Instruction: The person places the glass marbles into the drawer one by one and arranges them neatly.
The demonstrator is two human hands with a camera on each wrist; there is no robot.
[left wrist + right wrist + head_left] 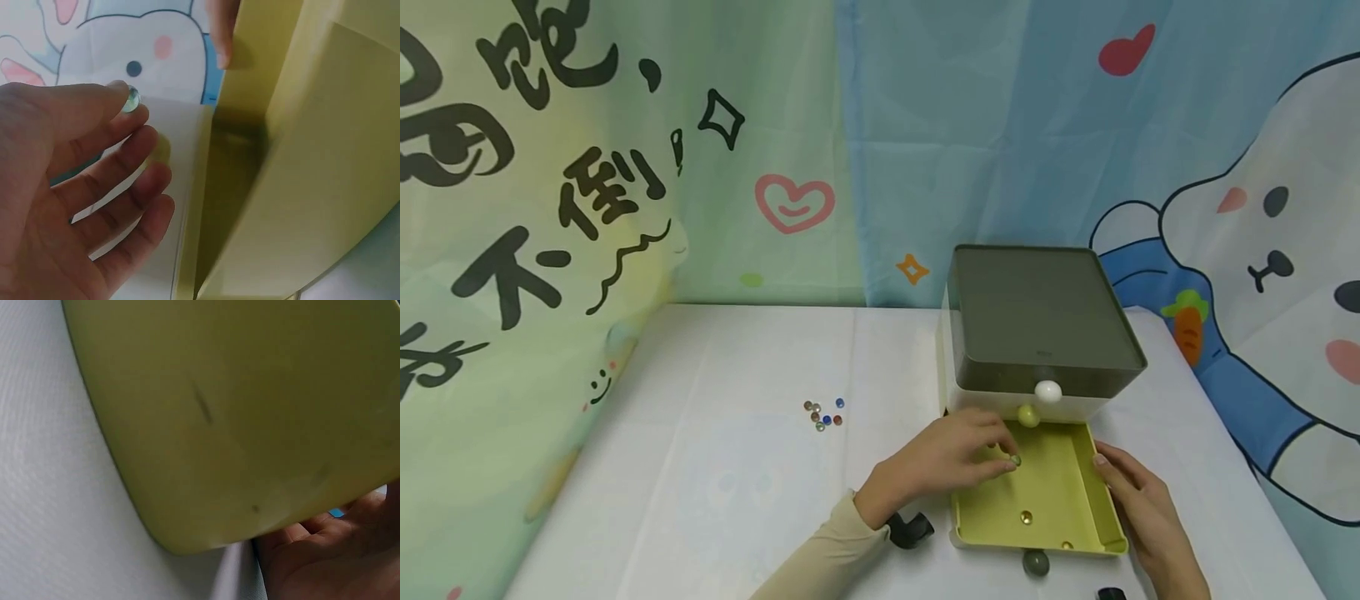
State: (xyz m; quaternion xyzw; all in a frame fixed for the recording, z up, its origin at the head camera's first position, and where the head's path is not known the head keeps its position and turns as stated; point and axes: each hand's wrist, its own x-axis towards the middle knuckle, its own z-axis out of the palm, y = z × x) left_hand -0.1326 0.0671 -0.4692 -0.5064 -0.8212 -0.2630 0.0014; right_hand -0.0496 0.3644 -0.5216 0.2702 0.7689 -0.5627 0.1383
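My left hand (pixel 958 454) is over the pulled-out yellow-green drawer (pixel 1063 479), pinching a small clear-green glass marble (pixel 132 100) between thumb and index finger. The other fingers are spread and loosely bent in the left wrist view. Inside the drawer, a marble (pixel 1026 517) lies near the front, and another small one (pixel 1067 546) sits by the front wall. My right hand (pixel 1150 512) rests along the drawer's right side, fingers fairly straight and fingertips at the rim. In the right wrist view the drawer's side wall hides part of this hand (pixel 337 556).
A drawer cabinet with a dark grey-green top (pixel 1037 308) stands behind, with white (pixel 1048 392) and green (pixel 1028 416) knobs on its front. Several loose marbles (pixel 827 419) lie to the left on the white tabletop (pixel 737 467). A dark round knob (pixel 1036 563) is on the drawer's front.
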